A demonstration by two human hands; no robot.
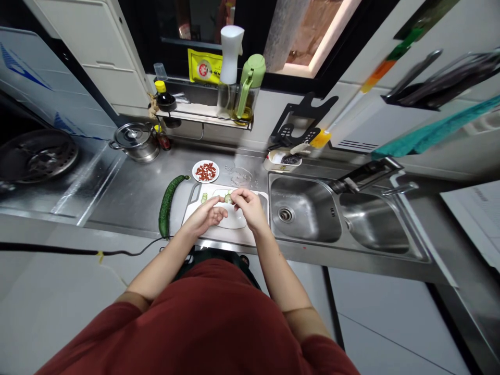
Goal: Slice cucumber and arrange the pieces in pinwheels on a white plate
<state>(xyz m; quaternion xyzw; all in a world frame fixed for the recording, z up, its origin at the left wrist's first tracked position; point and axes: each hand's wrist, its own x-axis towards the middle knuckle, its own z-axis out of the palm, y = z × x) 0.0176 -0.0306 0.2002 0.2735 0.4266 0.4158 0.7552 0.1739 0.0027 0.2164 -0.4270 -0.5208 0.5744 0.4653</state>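
Above the white cutting board (pixel 187 215), my right hand (pixel 250 209) pinches a small green cucumber slice (pixel 228 198) between thumb and fingertips. My left hand (pixel 207 216) is beside it, fingers loosely apart and palm partly turned up. Its index fingertip reaches close to the slice; whether it touches is too small to tell. A few more cucumber slices (pixel 204 198) lie on the board behind my left hand. Left of the board rests a long, dark green, curved cucumber (pixel 167 205). A white plate (pixel 194 172) of chopped red pieces (pixel 205 172) stands just behind the board.
A double steel sink (pixel 307 190) with a faucet (pixel 363 174) adjoins the board's right side. A lidded pot (pixel 136 141) and a black wok (pixel 37 156) stand left. Bottles line a wall shelf (pixel 203 117); a knife holder (pixel 371 120) hangs right. Water spots the counter behind the board.
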